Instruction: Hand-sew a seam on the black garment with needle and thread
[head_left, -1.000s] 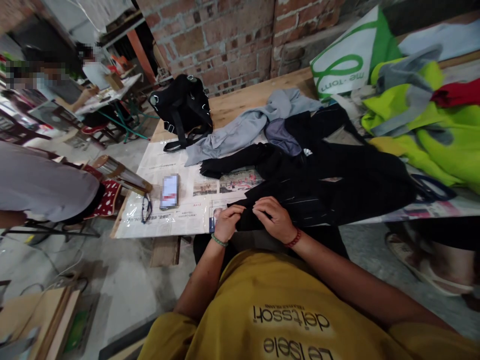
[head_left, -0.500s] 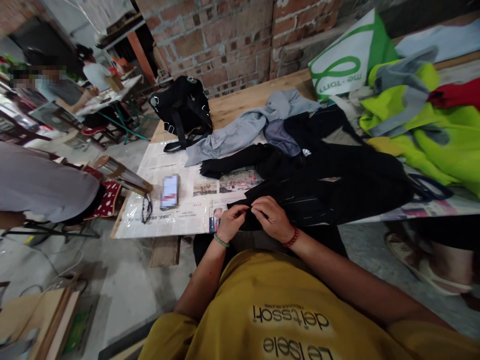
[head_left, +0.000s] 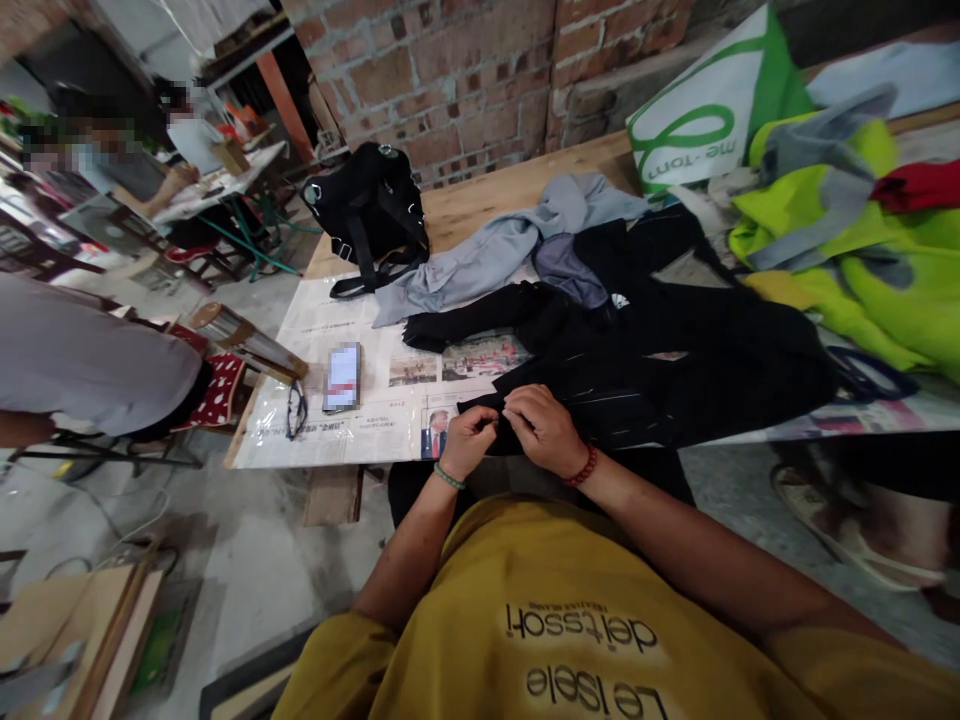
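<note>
A black garment (head_left: 720,345) with thin white stitch lines is spread over the table, one edge reaching the front. At that edge my left hand (head_left: 465,442) is closed in a pinch on the black cloth, a green bead bracelet at its wrist. Close beside it, my right hand (head_left: 547,432), with a red bracelet, has its fingers bent together on the same cloth. The fingertips nearly meet; whether a needle or thread is between them is too small to make out.
Newspaper under clear plastic covers the table (head_left: 255,445). On it are a phone (head_left: 343,377), glasses (head_left: 295,412), a metal flask (head_left: 247,343), a black bag (head_left: 367,215) and a grey garment (head_left: 465,265). Yellow-green clothes (head_left: 892,290) lie right. A person sits at left.
My hands stay at the garment's front edge; the left hand's fingers look slightly more curled and a little farther from the right. The view has shifted slightly.
</note>
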